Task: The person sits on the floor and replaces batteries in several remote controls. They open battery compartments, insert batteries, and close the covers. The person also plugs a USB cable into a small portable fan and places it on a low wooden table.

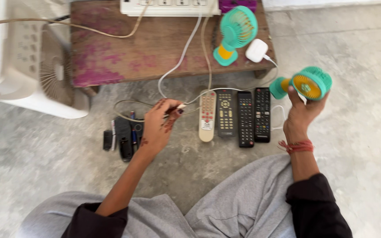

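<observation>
We sit on a mottled grey concrete floor [367,145] before a low, pink-stained wooden table [155,48]. Our left hand [159,125] pinches a white cable end [181,106]; our right hand [303,110] grips a teal mini fan [307,83] raised beside four remotes [234,115].

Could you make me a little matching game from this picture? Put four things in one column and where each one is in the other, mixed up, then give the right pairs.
Things:
1. hand-held fan
2. cable plug
3. second small fan
4. cream remote

Places:
A. lying on the floor at the left end of the row of remotes
B. standing on the low wooden table
C. held up in the right hand
D. pinched in the fingertips of the left hand

Pairs: 1-C, 2-D, 3-B, 4-A
</observation>
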